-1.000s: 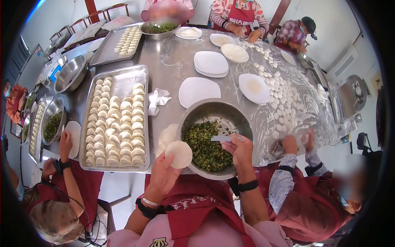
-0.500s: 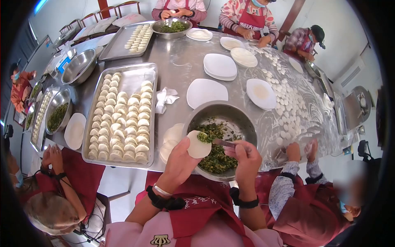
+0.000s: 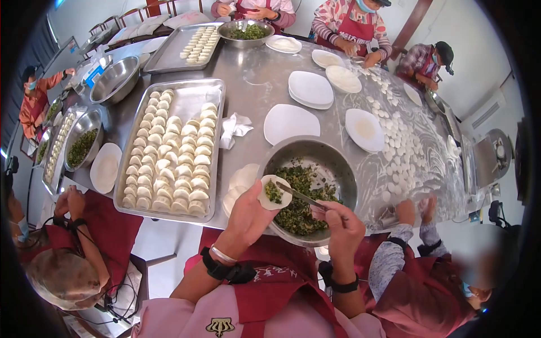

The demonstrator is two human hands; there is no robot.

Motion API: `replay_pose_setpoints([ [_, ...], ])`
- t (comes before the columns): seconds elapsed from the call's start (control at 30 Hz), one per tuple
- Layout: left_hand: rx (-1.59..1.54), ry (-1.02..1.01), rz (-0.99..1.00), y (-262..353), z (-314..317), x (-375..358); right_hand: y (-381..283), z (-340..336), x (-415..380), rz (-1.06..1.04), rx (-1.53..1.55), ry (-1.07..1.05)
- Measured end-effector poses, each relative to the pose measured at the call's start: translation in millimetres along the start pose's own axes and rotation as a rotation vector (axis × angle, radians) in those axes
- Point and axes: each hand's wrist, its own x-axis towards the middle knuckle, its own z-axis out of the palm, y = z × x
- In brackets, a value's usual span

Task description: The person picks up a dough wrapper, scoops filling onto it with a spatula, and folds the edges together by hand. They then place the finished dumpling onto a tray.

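wrapper [image 3: 284,200] pale, round; filling [image 3: 273,192] green

Left hand [image 3: 249,215] cupped, right hand [image 3: 344,223] curled

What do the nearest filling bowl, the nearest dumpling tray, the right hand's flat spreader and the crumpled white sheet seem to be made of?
Filling bowl: probably stainless steel, satin; its grey wall shines softly.
Dumpling tray: likely similar metal, satin; bare base has a pale sheen.
Flat spreader: probably metal; grey blade, finish unclear.
Crumpled sheet: paper or thin cloth, matt; creases fit both.
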Motion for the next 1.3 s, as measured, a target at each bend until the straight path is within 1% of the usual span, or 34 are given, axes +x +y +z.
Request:
replay_pose_setpoints([
  [0.07,-0.014,-0.001,-0.005,-1.2,-2.9,-0.7,-1.9,-2.0,1.6,0.070,0.145,0.040],
  [0.17,0.024,0.007,-0.016,-1.8,0.6,-5.0,7.8,-6.1,3.2,0.180,0.249,0.011],
  [0.27,0.026,-0.013,-0.035,-5.9,-1.6,-9.3,19.4,-7.0,7.0,0.268,0.255,0.051],
  [0.47,0.039,-0.010,-0.030,-8.3,-6.7,-13.3,23.6,-9.0,10.1,0.303,0.272,0.038],
  [0.57,0.062,-0.078,-0.009,-5.8,-13.2,-14.2,14.3,-15.1,11.1,0.265,0.273,0.088],
  [0.67,0.087,-0.019,0.036,0.6,-11.3,-20.4,21.2,-32.8,26.0,0.182,0.160,0.217],
  [0.7,0.097,-0.024,0.055,2.1,-12.2,-22.2,23.3,-36.7,33.6,0.152,0.056,0.260],
  [0.8,0.108,0.013,0.083,4.9,-16.6,-24.7,67.8,-53.5,55.1,0.046,-0.168,0.340],
  [0.83,0.109,0.015,0.083,5.1,-18.3,-25.0,76.9,-54.4,59.7,0.048,-0.238,0.338],
  [0.97,0.103,0.021,0.080,5.2,-21.3,-26.7,94.6,-35.0,64.4,0.153,-0.071,0.254],
  [1.07,0.101,0.022,0.076,5.6,-22.4,-27.6,92.6,-22.0,65.1,0.295,0.034,0.208],
  [1.3,0.091,0.011,0.090,7.1,-20.3,-26.5,79.3,-29.6,57.9,0.363,0.302,0.271],
])
